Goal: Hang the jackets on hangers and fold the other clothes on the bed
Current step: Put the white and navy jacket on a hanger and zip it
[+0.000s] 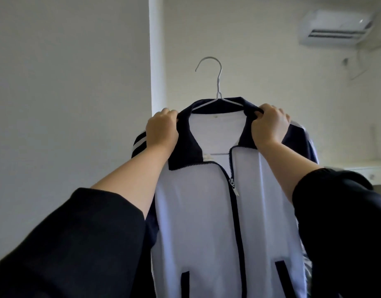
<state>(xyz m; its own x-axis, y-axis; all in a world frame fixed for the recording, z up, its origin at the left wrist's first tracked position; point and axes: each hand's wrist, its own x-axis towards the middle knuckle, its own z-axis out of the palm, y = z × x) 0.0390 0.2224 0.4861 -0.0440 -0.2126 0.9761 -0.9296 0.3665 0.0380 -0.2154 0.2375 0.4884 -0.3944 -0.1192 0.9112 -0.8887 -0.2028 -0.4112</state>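
A white jacket (198, 222) with a dark navy collar, navy sleeves and a half-closed zip hangs in the air in front of me, held up at head height. A thin metal hanger (216, 82) sits inside its shoulders, the hook sticking up free above the collar. My left hand (162, 131) grips the left side of the collar and shoulder. My right hand (269, 126) grips the right side of the collar. The jacket's lower hem is out of view.
A white wall corner (157, 50) runs down behind the hanger. An air conditioner (335, 25) is mounted high on the right wall. A white shelf (361, 168) shows at the right, behind my dark sleeve.
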